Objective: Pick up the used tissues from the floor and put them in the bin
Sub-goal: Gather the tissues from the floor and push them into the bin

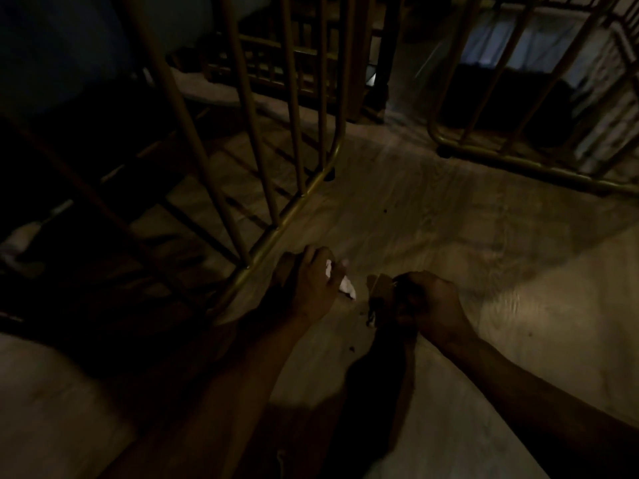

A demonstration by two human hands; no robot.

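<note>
Crouching low over the wood-look floor (449,236), left hand (313,281) pinches a white tissue (345,286) in its fingers beside a gold metal frame (294,209). Right hand (428,302) is clenched on a dim brown scrap (380,288); no writing legible.

Both hands low over the floor (449,236), near centre of view. Left hand (311,281) just beside the base rail of a barred frame (290,216) standing to its left. Tissue (345,286) in that hand's fingers, at its right edge. Right hand (432,302) to the right, apart from the left, small scraps (380,288) between them. Second barred frame (518,160) farther back, right.
</note>
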